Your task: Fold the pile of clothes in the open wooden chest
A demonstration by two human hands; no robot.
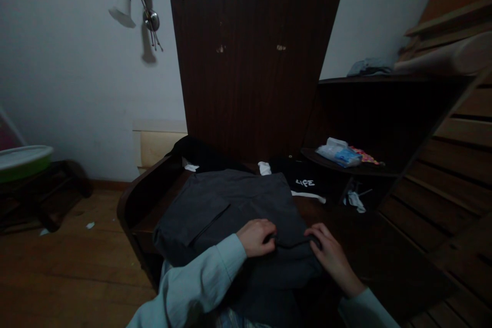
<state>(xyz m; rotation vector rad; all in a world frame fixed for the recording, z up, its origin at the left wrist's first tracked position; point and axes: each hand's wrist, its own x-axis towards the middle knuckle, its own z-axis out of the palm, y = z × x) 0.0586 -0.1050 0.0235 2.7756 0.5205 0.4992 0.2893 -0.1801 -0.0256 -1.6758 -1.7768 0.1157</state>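
A dark grey garment (246,195) lies spread over the dark wooden desk, its near part hanging over the front edge toward me. A straight slit, which looks like a pocket opening, runs across its left part. My left hand (257,237) is closed on a fold of the cloth near the middle. To its right, my right hand (326,251) pinches the same folded edge between thumb and fingers. Between the two hands the fold makes a dark line. The fingertips of my left hand are partly hidden.
Behind the garment lie black cloth with white lettering (305,183) and a white scrap (265,168). A tall dark board (253,61) stands at the back. Plastic packs (340,152) rest on a shelf at right. A stool (46,184) bears a green-sided tub (26,164) at left.
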